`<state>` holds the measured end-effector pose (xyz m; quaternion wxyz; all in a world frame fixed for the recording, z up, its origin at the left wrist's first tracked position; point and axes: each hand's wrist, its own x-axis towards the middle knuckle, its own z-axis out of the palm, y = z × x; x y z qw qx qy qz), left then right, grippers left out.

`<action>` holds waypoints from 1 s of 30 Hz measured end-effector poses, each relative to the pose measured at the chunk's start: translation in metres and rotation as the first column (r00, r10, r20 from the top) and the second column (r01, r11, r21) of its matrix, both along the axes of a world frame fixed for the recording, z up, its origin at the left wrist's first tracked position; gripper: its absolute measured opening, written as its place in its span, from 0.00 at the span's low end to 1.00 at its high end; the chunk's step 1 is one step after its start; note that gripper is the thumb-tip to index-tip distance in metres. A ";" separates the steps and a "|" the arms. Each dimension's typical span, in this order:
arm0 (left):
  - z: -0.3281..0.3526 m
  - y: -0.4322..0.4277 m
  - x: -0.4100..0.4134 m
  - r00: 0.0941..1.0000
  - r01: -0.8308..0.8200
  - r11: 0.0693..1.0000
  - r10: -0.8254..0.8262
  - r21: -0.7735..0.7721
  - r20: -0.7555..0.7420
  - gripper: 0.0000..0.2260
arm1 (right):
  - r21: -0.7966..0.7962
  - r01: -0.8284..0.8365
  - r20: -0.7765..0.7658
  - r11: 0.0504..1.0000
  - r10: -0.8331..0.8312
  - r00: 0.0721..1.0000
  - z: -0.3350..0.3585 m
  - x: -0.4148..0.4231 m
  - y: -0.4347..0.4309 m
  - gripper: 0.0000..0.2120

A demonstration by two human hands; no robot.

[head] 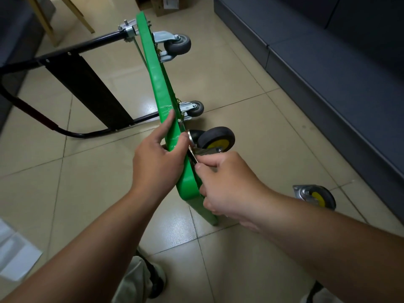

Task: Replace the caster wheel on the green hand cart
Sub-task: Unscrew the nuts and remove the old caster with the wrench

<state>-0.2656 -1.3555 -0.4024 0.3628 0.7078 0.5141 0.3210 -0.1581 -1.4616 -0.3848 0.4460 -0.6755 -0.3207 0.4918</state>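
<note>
**Caster wheel (215, 138) held at the near corner of the upended cart**

Caster wheel, with black tyre and yellow hub, sits against the underside of the green hand cart (158, 84). The cart stands on one long edge on the tiled floor (251, 84). The wheel's steel top plate (190, 138) lies close to the green deck, just beyond my hands.

My left hand (157, 160) grips the raised edge of the deck. The thumb is on the wheel side, the other fingers are curled over the far side, and the forefinger (168, 122) lies straight along the rim.

My right hand (227, 184) is below the wheel's fork, with its fingers curled. Thumb and forefinger are pressed together at the lower edge of the top plate. Whatever small part they pinch there is hidden.

Two grey casters are fixed further along the same underside, one at the far end (178, 43) and one midway (196, 108). The black tubular handle (87, 43) reaches out to the left and rests on the floor.

A second yellow-hubbed caster (317, 196) lies loose on the tiles to my right, well apart from the cart and near the base of a dark grey sofa (328, 62). A white sheet (17, 256) lies at lower left. A cardboard box (168, 5) stands beyond the cart, and its label is too blurred to read. No other writing is legible.
</note>
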 end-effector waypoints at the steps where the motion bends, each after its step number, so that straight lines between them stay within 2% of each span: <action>1: 0.000 0.000 -0.001 1.000 -0.003 1.000 0.003 -0.004 -0.003 0.26 | 0.019 -0.013 0.039 1.000 0.012 0.999 -0.001 0.000 0.000 0.12; 5: 0.001 0.000 -0.003 1.000 -0.001 1.000 0.001 -0.005 -0.018 0.26 | 0.089 -0.080 0.144 0.993 0.067 0.987 -0.010 0.005 0.002 0.12; 7: 0.001 0.000 -0.003 1.000 -0.003 1.000 0.003 -0.011 -0.016 0.25 | 0.141 -0.119 0.280 0.983 0.076 0.957 -0.018 0.005 -0.004 0.12; 9: 0.002 -0.002 0.000 1.000 0.006 1.000 -0.006 -0.015 -0.006 0.26 | 0.192 -0.163 0.438 0.968 0.064 0.897 -0.034 0.003 -0.019 0.17; 10: 0.003 -0.002 0.002 1.000 0.019 1.000 -0.019 -0.014 -0.002 0.26 | 0.233 -0.150 0.466 0.961 0.025 0.885 -0.046 0.001 -0.025 0.20; 14: 0.001 0.001 0.002 0.999 0.042 0.999 -0.042 -0.004 0.010 0.26 | 0.417 -0.112 0.482 0.902 -0.115 0.868 -0.096 0.002 -0.022 0.23; 17: 0.001 0.002 -0.005 0.999 0.048 0.999 -0.048 0.026 -0.003 0.26 | 0.525 -0.150 0.445 0.838 -0.121 0.887 -0.119 -0.003 -0.008 0.23; 20: 0.002 0.001 -0.007 0.999 0.050 0.998 -0.050 0.042 -0.006 0.26 | 0.569 -0.155 0.438 0.808 -0.138 0.889 -0.133 -0.003 0.001 0.23; 24: 0.004 0.001 -0.006 0.998 0.057 0.998 -0.056 0.040 -0.026 0.26 | 0.555 -0.208 0.495 0.806 -0.119 0.861 -0.132 0.004 0.002 0.23; 27: 0.005 0.002 -0.008 0.998 0.058 0.998 -0.058 0.016 -0.024 0.25 | 0.452 -0.268 0.580 0.851 -0.052 0.813 -0.120 0.016 -0.001 0.23; 30: 0.010 0.002 -0.011 0.997 0.066 0.998 -0.067 -0.016 -0.025 0.26 | 0.275 -0.359 0.629 0.892 0.115 0.769 -0.101 0.032 -0.026 0.24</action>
